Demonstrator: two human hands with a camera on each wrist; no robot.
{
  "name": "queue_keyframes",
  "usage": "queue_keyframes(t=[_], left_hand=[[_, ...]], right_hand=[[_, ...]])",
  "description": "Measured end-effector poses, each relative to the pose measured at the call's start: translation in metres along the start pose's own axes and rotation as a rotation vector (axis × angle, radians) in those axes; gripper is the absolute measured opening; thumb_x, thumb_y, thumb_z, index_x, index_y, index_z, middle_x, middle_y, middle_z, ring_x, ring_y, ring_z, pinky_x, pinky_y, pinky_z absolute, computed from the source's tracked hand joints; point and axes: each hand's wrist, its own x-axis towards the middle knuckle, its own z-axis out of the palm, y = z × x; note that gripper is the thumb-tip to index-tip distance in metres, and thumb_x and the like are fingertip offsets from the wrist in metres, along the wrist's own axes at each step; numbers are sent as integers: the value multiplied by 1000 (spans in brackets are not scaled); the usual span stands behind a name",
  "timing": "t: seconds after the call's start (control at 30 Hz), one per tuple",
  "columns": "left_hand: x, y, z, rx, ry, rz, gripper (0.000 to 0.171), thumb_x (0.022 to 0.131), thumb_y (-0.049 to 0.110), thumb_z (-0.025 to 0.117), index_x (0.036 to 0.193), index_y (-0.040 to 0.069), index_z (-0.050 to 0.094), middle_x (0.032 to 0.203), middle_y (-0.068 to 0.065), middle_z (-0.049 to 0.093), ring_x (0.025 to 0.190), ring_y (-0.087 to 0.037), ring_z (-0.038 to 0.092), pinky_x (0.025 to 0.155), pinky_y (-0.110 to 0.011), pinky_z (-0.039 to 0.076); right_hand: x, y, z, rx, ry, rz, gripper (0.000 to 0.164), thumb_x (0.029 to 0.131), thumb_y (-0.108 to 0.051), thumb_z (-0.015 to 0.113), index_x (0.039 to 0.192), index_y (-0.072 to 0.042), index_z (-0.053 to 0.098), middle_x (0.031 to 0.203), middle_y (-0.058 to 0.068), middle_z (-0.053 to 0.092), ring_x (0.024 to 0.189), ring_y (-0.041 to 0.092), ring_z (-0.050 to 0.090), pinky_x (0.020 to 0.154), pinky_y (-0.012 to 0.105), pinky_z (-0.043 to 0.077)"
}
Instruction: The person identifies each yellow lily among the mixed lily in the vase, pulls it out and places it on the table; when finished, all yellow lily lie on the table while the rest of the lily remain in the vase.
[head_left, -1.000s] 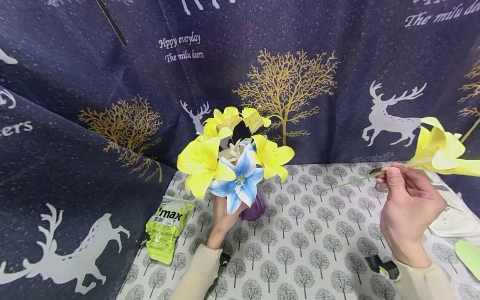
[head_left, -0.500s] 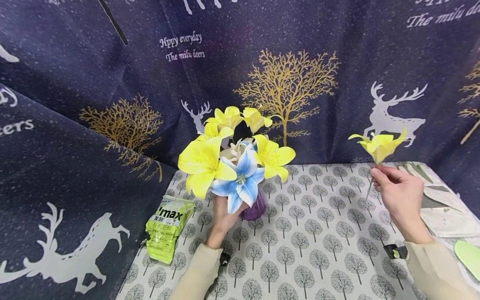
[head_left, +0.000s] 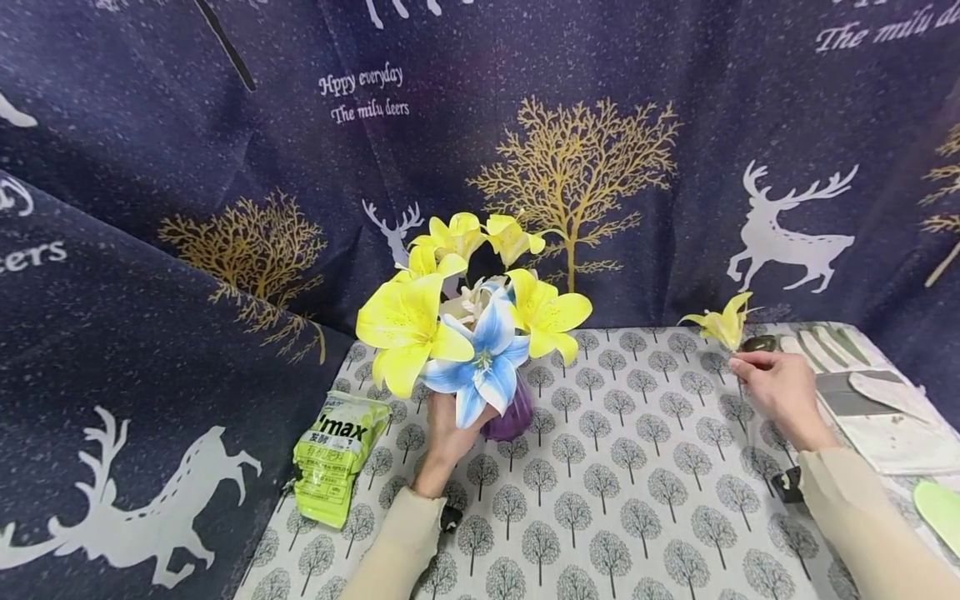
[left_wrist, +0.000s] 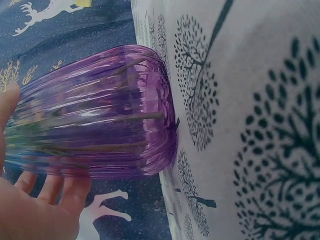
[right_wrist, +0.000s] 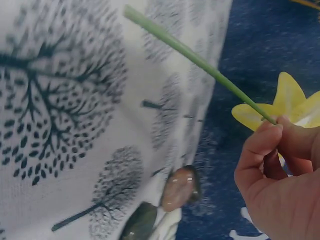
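A ribbed, see-through purple vase [left_wrist: 115,115] stands on the tablecloth with green stems inside. My left hand [head_left: 450,429] grips its upper part, fingers on one side and thumb on the other. Several yellow lilies [head_left: 405,329] and a blue-and-white lily [head_left: 480,358] spread above it, hiding its mouth in the head view. Over at the right, my right hand [head_left: 783,392] pinches a single yellow lily [head_left: 722,323] just below the bloom, between thumb and fingertips. In the right wrist view its bare green stem [right_wrist: 195,60] sticks out from the fingers.
A green printed bag [head_left: 333,458] lies left of the vase. Near the right hand are smooth stones [right_wrist: 179,190] and a white-and-grey fabric item [head_left: 881,408] with finger-like strips. A light green flat object [head_left: 937,508] sits at the right edge. A dark deer-print curtain [head_left: 450,150] hangs behind.
My right hand has turned the single yellow lily from lying sideways to bloom-up, moved it leftward, then lowered it closer to the table. The left hand and vase have stayed put.
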Motion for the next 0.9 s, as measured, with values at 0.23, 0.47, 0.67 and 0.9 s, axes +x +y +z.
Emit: queue_keyframes(t=[0.23,0.47,0.67,0.9], left_hand=[[2,2,0,-15,0,9,81,66,20,94,135,7,54,122,-15,70,115,-32,67,102,-46,56],[2,1,1,12,0,9,80,66,19,94,135,5,54,123,-16,70,116,-32,67,103,-47,55],[0,0,1,59,10,-3,77,65,21,94,131,4,56,117,-17,71,111,-33,69,97,-48,57],[0,-1,-1,39,-1,-9,79,66,20,93,133,5,55,120,-16,71,114,-33,68,101,-48,56]], right_hand=[[16,18,10,-122,-33,-49,33,96,-29,67,111,-1,75,92,16,79,67,-6,51,59,19,41],[19,22,16,-174,-8,-140,26,92,-17,69,104,4,75,105,28,73,93,41,65,68,33,44],[19,21,16,-195,-48,-137,26,93,-18,68,103,4,75,108,30,72,99,49,64,74,46,49],[21,20,14,-152,-100,-78,34,98,-22,61,115,6,71,118,32,68,98,41,63,69,33,47]])
